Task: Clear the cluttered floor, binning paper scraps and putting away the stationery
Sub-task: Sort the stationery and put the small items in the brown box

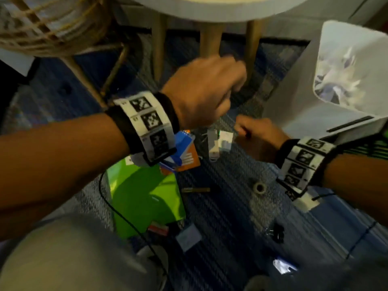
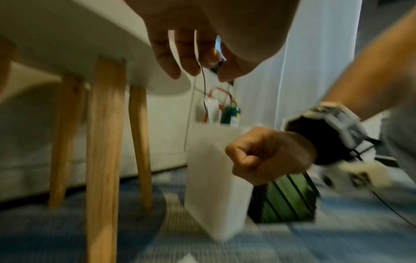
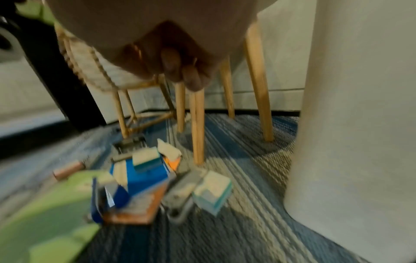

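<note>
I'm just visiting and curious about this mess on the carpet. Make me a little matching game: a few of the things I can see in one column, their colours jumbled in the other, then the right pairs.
Things:
1. folder
2. bin
3. binder clip
4. stool legs

Colours:
A. black
B. light wood
C. bright green
D. white

Pairs: 1-C, 2-D, 3-A, 4-B.

The folder lies flat on the blue carpet, the bin stands at the right with crumpled paper inside, and the clip lies near the bottom right.
</note>
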{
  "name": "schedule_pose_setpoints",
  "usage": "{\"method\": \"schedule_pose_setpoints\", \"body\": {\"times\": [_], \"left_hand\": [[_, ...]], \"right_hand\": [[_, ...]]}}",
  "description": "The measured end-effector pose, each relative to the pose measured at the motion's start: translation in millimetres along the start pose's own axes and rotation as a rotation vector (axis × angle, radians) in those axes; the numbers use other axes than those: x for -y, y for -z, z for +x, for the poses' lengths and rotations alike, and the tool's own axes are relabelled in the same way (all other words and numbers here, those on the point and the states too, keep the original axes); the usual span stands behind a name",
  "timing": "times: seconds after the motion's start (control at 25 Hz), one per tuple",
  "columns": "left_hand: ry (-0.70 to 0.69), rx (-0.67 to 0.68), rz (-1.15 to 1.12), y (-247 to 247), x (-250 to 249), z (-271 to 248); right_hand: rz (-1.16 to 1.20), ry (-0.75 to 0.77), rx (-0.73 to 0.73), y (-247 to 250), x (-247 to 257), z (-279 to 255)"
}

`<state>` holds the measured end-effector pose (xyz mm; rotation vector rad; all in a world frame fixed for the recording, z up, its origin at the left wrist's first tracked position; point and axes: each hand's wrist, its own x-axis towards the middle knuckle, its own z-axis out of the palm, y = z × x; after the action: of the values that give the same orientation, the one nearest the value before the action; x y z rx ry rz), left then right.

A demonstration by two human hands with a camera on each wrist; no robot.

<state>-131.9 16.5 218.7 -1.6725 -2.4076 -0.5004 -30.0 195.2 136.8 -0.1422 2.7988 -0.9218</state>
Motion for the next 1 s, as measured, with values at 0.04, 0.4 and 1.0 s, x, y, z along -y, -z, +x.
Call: {"method": "schedule_pose_setpoints", "body": {"times": [0.04, 0.4, 1.0], "left_hand": [[-0.024, 0.149, -0.046, -18.0, -5.2, -12.0], [0.230, 1.009, 0.184, -166.4, 28.7, -93.5], [0.213, 1.142, 0.082, -230.8, 40.7, -75.2]], "right_hand": [[-0.128, -0.032, 0.139, -18.3, -15.8, -2.3], [0.015, -0.518, 0.163, -135.4, -41.7, 40.2], [-0.195, -0.757, 0.241, -159.1, -76.7, -80.0]]}}
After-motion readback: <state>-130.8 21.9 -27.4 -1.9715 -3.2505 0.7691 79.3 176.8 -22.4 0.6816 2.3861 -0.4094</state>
